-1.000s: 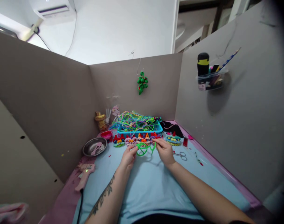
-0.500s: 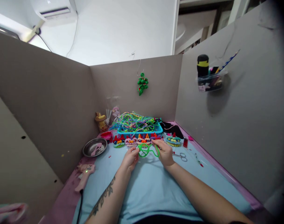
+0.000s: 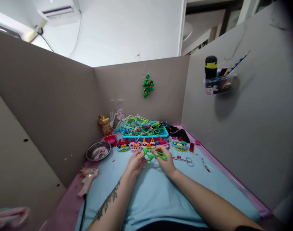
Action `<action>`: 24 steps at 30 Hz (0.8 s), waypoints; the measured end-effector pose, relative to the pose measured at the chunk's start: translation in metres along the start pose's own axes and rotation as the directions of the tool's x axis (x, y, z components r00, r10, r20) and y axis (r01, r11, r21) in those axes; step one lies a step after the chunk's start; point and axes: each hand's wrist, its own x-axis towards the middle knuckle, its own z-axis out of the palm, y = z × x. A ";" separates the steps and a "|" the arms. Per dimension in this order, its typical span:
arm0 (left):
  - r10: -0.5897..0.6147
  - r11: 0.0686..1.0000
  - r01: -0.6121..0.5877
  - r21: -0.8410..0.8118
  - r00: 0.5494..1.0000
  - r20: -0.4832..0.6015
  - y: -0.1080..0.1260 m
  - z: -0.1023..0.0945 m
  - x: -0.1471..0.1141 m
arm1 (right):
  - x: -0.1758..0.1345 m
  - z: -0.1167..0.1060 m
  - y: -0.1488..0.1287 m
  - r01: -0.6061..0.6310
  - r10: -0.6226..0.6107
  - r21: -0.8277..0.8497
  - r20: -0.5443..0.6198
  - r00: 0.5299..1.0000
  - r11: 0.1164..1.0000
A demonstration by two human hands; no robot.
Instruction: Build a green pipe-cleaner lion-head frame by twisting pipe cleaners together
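Bright green cord [image 3: 149, 157] loops between my two hands above the blue cloth. My left hand [image 3: 136, 163] pinches the left end of the looped cord between thumb and fingers. My right hand [image 3: 166, 160] is closed on another part of the cord, and a green loop sticks out over its fingers. Just beyond the hands stands a row of colourful knotted cord figures with small horns, among them an orange and cream one [image 3: 148, 143] and a teal and yellow one [image 3: 179, 144]. Scissors [image 3: 186, 161] lie to the right of my right hand.
A blue basket [image 3: 130, 138] heaped with tangled cords stands at the back. Left are a metal bowl [image 3: 90, 155] and a pink corded tool [image 3: 87, 184] with a lit green light. Grey partitions [image 3: 136, 85] enclose the table; a holder [image 3: 217, 86] hangs on the right one.
My right hand has moved slightly left, closer to my left hand. The green cord's loose curve now forms a doubled loop over my right fingers. More of the scissors shows.
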 end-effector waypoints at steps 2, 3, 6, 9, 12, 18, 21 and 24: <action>-0.002 1.000 0.002 0.004 1.000 0.008 0.000 0.001 -0.001 | 0.002 0.000 0.002 -0.018 0.017 -0.005 -0.082 0.996 1.000; -0.004 1.000 0.004 0.008 1.000 0.015 0.000 0.001 -0.002 | 0.004 -0.001 0.004 -0.024 0.023 -0.007 -0.124 0.992 1.000; -0.013 1.000 0.013 0.004 0.999 0.031 -0.001 0.003 -0.003 | 0.008 -0.002 0.006 -0.057 0.059 0.017 -0.194 0.979 0.998; -0.020 1.000 0.020 -0.011 0.999 0.049 0.000 0.004 -0.005 | 0.010 -0.004 0.005 -0.080 0.093 0.062 -0.235 0.967 0.995; -0.021 1.000 0.022 -0.012 0.998 0.064 0.000 0.005 -0.006 | 0.010 -0.005 0.002 -0.071 0.084 0.061 -0.254 0.963 0.996; -0.021 1.000 0.021 -0.008 0.997 0.070 0.001 0.006 -0.008 | 0.008 -0.006 -0.004 0.008 -0.001 0.025 -0.245 0.970 1.000; -0.024 1.000 0.025 -0.017 0.997 0.070 0.002 0.006 -0.008 | 0.006 -0.003 -0.004 0.014 0.008 0.109 -0.201 0.980 0.994; -0.018 1.000 0.019 -0.020 0.998 0.064 0.002 0.005 -0.007 | 0.005 0.000 -0.003 -0.024 0.048 0.188 -0.126 0.991 0.982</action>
